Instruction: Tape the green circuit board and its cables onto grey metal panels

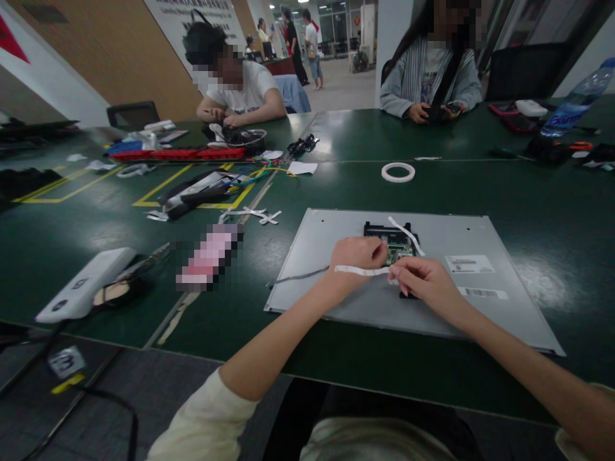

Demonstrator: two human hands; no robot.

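A grey metal panel (446,301) lies flat on the green table (528,198) in front of me. A small green circuit board (398,248) in a black frame sits near its upper middle. My left hand (358,255) rests closed on the panel just left of the board. My right hand (423,280) pinches one end of a white tape strip (362,271), which runs left across my left wrist. A second white strip (406,234) lies over the board. A thin grey cable (298,277) trails off the panel's left edge.
A white tape roll (398,171) lies beyond the panel. Tape pieces (254,214), cables and tools clutter the left side, with a white device (84,285) near the front edge. Two people sit across the table. A water bottle (579,99) lies at the far right.
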